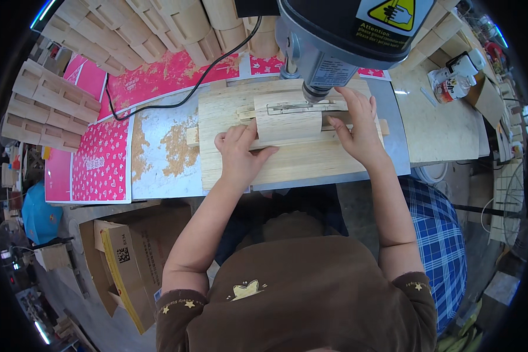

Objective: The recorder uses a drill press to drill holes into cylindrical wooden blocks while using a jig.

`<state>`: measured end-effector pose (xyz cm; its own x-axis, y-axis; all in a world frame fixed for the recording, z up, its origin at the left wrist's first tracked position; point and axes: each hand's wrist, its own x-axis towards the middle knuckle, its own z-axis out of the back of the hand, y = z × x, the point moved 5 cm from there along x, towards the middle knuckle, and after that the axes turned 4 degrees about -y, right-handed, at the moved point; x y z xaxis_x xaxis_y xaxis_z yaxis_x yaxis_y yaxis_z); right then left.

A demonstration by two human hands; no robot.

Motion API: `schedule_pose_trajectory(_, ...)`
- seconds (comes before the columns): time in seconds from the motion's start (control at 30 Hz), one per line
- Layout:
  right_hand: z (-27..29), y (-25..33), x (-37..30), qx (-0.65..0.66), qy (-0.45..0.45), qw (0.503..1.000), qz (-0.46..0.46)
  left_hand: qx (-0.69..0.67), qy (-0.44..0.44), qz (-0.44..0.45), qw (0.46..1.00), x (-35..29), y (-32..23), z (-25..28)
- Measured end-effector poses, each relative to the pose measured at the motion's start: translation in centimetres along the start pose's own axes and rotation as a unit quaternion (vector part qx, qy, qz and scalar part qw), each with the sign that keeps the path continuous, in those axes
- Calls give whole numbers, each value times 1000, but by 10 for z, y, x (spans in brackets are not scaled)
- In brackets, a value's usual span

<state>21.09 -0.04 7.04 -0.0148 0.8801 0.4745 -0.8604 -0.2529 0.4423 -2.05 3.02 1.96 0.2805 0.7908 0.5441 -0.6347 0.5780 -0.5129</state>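
Lying over a flat, pale wooden board, the pale wooden workpiece with a rounded face and a long slot sits directly below the metal chuck of a black-housed drilling machine. From my remote station I cannot tell whether a bit touches the wood.

Left hand: fingers at the workpiece's left end, thumb stretched along its near edge. I cannot tell whether it grips or only steadies. Right hand: I read thumb and forefinger as spread wide at the opposite end, thumb on the near side, forefinger beyond the slot.

Surroundings: the board lies on a grey worktop; tan sawdust is scattered to its left. Pink patterned sheets cover the left and far portions. I log stacks of pale, recessed wooden pieces at far left, more along the back. A thin black cable curves across the sheets. Below, at left, stands an open brown cardboard box; at right, a blue checked cloth.
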Motion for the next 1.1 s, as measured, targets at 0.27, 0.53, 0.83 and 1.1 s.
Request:
schedule_pose_trajectory(0.27,57,3,34,158,-99,982,11,-33,62,-37,997,5,13,-6)
schedule_pose_trajectory(0.53,138,49,144,163,-227,960,-6,-51,56,-35,997,4,14,-6)
schedule_pose_trajectory(0.83,120,73,24,14,-255,966,52,-59,78,-13,995,4,15,-7)
schedule_pose_trajectory(1.1,41,31,-7,88,-301,944,103,-53,65,-17,996,6,11,-4)
